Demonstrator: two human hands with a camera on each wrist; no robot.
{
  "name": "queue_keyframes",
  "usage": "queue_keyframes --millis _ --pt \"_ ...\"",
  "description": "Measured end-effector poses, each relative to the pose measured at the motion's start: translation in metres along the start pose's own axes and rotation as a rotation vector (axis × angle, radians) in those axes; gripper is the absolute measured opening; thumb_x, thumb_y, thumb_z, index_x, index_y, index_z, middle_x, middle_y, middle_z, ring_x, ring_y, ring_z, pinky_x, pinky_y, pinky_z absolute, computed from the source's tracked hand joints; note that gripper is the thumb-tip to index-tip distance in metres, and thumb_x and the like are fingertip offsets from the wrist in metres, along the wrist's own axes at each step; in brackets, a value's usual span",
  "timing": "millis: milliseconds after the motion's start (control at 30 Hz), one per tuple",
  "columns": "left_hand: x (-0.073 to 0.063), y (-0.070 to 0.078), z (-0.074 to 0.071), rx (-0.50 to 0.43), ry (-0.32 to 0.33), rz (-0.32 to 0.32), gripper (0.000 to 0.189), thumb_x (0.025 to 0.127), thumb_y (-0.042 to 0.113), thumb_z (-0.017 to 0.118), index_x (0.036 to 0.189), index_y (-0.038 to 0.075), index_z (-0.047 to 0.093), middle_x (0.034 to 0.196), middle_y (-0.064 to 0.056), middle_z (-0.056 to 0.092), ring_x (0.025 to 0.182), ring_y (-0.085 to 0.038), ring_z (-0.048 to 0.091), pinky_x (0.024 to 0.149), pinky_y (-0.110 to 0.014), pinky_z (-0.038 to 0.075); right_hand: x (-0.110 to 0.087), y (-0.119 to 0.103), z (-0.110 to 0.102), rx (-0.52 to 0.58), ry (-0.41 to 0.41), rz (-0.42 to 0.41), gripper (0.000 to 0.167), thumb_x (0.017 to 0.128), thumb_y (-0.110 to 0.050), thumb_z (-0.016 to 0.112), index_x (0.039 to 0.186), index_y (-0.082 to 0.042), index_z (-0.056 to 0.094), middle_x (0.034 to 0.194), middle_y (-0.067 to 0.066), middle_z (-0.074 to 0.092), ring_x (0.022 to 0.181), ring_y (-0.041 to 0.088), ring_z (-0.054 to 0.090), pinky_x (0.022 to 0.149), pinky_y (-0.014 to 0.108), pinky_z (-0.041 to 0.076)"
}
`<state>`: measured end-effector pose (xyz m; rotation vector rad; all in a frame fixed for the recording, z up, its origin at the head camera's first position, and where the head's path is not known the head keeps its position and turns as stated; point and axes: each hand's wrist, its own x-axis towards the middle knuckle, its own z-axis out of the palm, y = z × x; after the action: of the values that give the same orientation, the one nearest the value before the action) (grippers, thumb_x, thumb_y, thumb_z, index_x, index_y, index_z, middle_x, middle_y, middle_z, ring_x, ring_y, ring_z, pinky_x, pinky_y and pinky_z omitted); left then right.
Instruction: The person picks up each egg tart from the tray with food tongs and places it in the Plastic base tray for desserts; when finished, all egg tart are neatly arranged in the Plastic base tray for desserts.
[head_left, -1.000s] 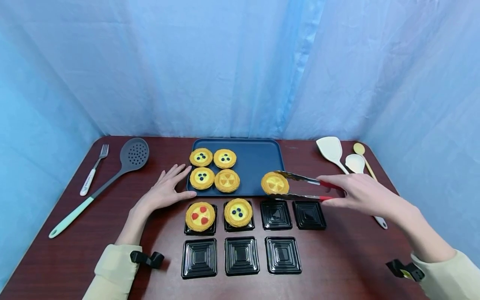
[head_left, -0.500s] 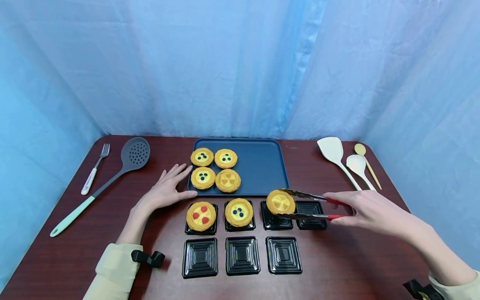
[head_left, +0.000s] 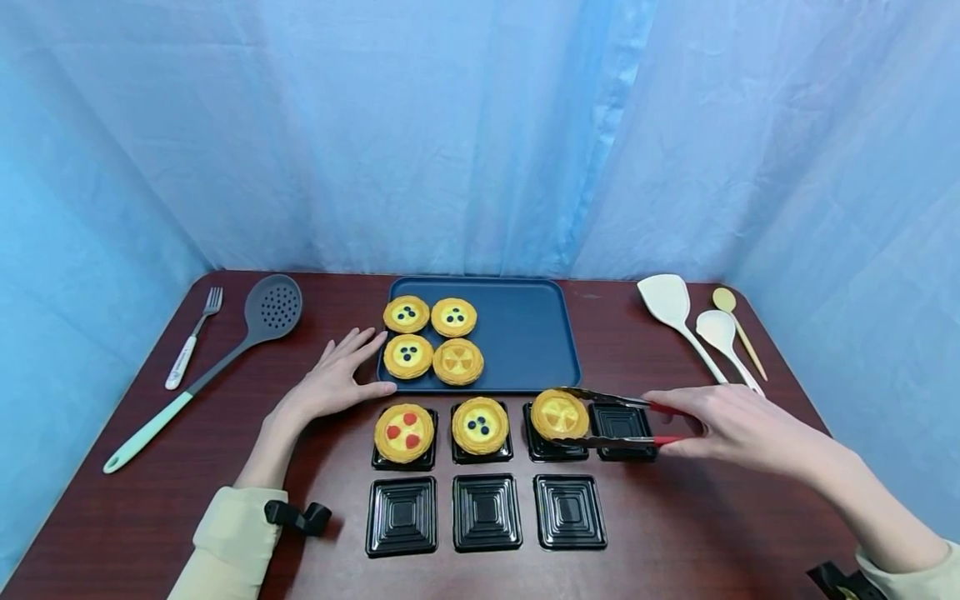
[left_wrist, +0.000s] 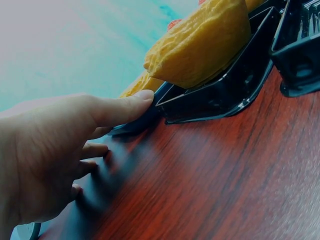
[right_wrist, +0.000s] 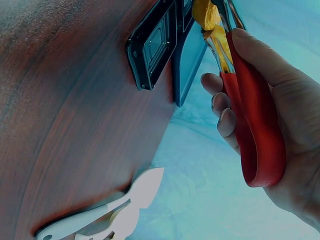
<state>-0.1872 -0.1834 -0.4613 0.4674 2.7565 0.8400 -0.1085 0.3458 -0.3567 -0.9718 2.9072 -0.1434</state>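
My right hand (head_left: 738, 423) holds red-handled metal tongs (right_wrist: 257, 115). Their two arms lie on either side of a tart with pale wedge-shaped pieces on top (head_left: 559, 415). That tart sits at the third black square tray (head_left: 555, 451) of the upper row; whether the tongs still press on it I cannot tell. My left hand (head_left: 330, 379) lies with fingers spread at the left edge of the blue baking tray (head_left: 525, 333), thumb and index at its rim. In the left wrist view, the thumb is close to the red-topped tart (left_wrist: 205, 47) in its black tray.
Several tarts, such as a blueberry one (head_left: 408, 357), are on the blue tray's left side. A blueberry tart (head_left: 480, 425) fills another black tray. Bare black trays (head_left: 486, 512) form a front row. A skimmer (head_left: 273, 310) and fork (head_left: 192, 337) lie left; a white spatula (head_left: 666, 300) and spoons (head_left: 717, 330) lie right.
The tongs carried the wedge-topped tart from the blue tray's front edge toward me, down to the third black tray. Their arms now look slightly wider apart. My left hand has stayed put.
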Motion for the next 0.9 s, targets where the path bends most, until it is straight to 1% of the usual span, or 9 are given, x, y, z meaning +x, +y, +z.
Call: queue_keyframes --millis 133,233,400,533,667,900 --pt "0.0002 0.0005 0.0000 -0.004 -0.003 -0.001 0.093 0.093 0.053 0.071 0.165 0.015 0.026 0.171 -0.022 0.019 0.161 -0.044 0.007 0.129 -0.066 -0.001 0.0006 -0.0002 0.0000 -0.012 0.001 -0.005 0.057 0.081 -0.049 0.084 0.129 -0.020 0.071 0.113 -0.010 0.077 0.083 -0.005 0.063 0.065 0.021 0.047" --pt "0.0002 0.0005 0.0001 -0.004 -0.003 0.000 0.093 0.093 0.053 0.071 0.165 0.015 0.026 0.172 -0.022 0.019 0.161 -0.044 0.007 0.129 -0.066 -0.001 0.0008 -0.0004 -0.0004 -0.017 -0.006 0.001 0.057 0.082 -0.050 0.083 0.129 -0.020 0.071 0.113 -0.011 0.076 0.085 -0.002 0.065 0.065 0.022 0.047" --pt "0.0009 -0.0006 0.0006 0.001 -0.002 0.001 0.093 0.093 0.053 0.071 0.165 0.015 0.026 0.172 -0.022 0.019 0.161 -0.044 0.007 0.129 -0.066 -0.001 0.0012 -0.0009 -0.0006 -0.011 -0.005 -0.001 0.058 0.081 -0.049 0.084 0.130 -0.020 0.071 0.112 -0.010 0.077 0.083 -0.003 0.064 0.063 0.020 0.044" --pt "0.0007 -0.0010 0.0005 0.004 -0.001 0.001 0.093 0.093 0.052 0.071 0.165 0.016 0.026 0.172 -0.021 0.019 0.161 -0.043 0.007 0.129 -0.066 -0.001 0.0020 -0.0013 0.0005 -0.015 0.010 -0.020 0.057 0.081 -0.047 0.085 0.128 -0.019 0.072 0.110 -0.011 0.077 0.081 -0.006 0.061 0.063 0.021 0.046" --pt "0.0005 -0.0011 0.0005 0.004 -0.003 0.001 0.093 0.093 0.053 0.072 0.165 0.016 0.025 0.172 -0.021 0.018 0.161 -0.043 0.007 0.129 -0.067 -0.001 0.0025 -0.0016 0.0015 -0.022 0.018 -0.031 0.054 0.080 -0.045 0.086 0.126 -0.020 0.073 0.109 -0.011 0.076 0.081 -0.006 0.061 0.065 0.022 0.047" --pt "0.0010 -0.0004 0.0006 0.003 -0.002 0.003 0.094 0.093 0.053 0.072 0.165 0.016 0.025 0.172 -0.021 0.019 0.161 -0.043 0.007 0.129 -0.067 -0.001 0.0027 -0.0016 0.0024 -0.016 0.022 -0.039 0.052 0.080 -0.044 0.086 0.125 -0.021 0.073 0.108 -0.013 0.075 0.081 -0.006 0.060 0.064 0.021 0.046"
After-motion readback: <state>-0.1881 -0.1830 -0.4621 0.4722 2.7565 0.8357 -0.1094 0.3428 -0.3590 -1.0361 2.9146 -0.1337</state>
